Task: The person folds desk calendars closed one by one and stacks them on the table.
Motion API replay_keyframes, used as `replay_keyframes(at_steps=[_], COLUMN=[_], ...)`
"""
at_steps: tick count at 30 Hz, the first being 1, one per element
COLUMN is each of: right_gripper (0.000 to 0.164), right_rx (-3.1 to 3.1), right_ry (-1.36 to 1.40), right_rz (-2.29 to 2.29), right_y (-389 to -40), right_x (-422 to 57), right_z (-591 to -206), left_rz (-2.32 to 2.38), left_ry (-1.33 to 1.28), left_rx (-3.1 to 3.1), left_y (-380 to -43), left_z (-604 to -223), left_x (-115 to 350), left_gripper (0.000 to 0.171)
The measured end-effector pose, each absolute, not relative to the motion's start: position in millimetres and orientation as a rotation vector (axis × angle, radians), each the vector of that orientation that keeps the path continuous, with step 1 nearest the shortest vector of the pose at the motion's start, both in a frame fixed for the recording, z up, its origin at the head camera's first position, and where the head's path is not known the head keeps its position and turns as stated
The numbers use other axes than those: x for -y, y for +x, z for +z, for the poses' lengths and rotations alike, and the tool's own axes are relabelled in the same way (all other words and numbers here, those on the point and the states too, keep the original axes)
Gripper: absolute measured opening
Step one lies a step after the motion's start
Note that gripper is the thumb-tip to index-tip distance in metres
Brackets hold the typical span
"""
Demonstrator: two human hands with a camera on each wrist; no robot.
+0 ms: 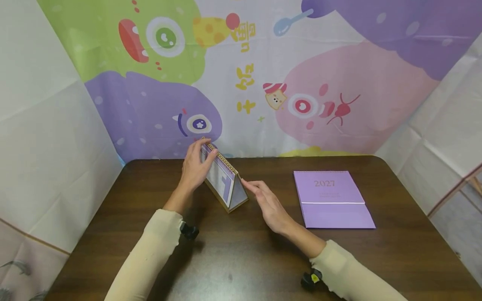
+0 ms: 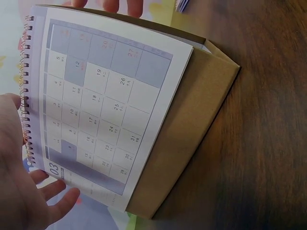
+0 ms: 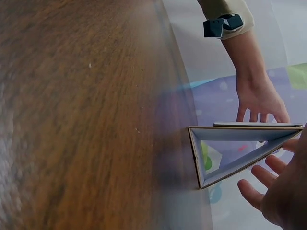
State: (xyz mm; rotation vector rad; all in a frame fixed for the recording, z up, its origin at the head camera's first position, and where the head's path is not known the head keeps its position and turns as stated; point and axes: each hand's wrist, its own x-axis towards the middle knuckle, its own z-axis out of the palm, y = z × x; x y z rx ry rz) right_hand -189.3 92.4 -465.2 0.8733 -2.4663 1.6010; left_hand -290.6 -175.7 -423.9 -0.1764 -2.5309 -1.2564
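Observation:
A spiral-bound desk calendar [image 1: 222, 184] stands like a tent on the dark table, its brown cardboard base forming a triangle at the near end. Facing the left wrist camera is its page [image 2: 96, 105], a date grid marked 03. My left hand [image 1: 196, 165] is at the calendar's far left end, thumb by the spiral binding and fingers loosely spread along the side edge. At the opposite end, my right hand [image 1: 269, 205] has fairly straight fingers, the tips at the upper corner of the stand. The stand's hollow inside [image 3: 230, 148] shows in the right wrist view.
A flat purple calendar [image 1: 333, 186] marked 2027, with a white band across it, lies at the right on the brown table [image 1: 241, 259]. Behind the table hangs a cloth [image 1: 248, 125] printed with cartoon monsters.

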Motion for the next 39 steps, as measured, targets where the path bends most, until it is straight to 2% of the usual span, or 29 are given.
replay_keyframes(at_steps=[8, 25, 39], right_gripper=[0.067, 0.052, 0.054], right_rx=[2.451, 2.454, 2.448], right_ry=[0.845, 0.789, 0.757], right_rz=[1.603, 1.505, 1.564], right_y=[-191.8, -191.8, -190.4], right_x=[-94.1, -93.3, -89.1], right_z=[-464.5, -459.0, -460.7], left_rz=[-1.256, -1.266, -1.282], left_ry=[-0.156, -0.136, -0.14], left_rx=[2.54, 2.536, 2.532], left_y=[-290.6, -290.7, -290.1], left_z=[-419.5, -420.8, -422.9], left_x=[174.2, 173.2, 174.4], left_gripper=[0.058, 0.057, 0.056])
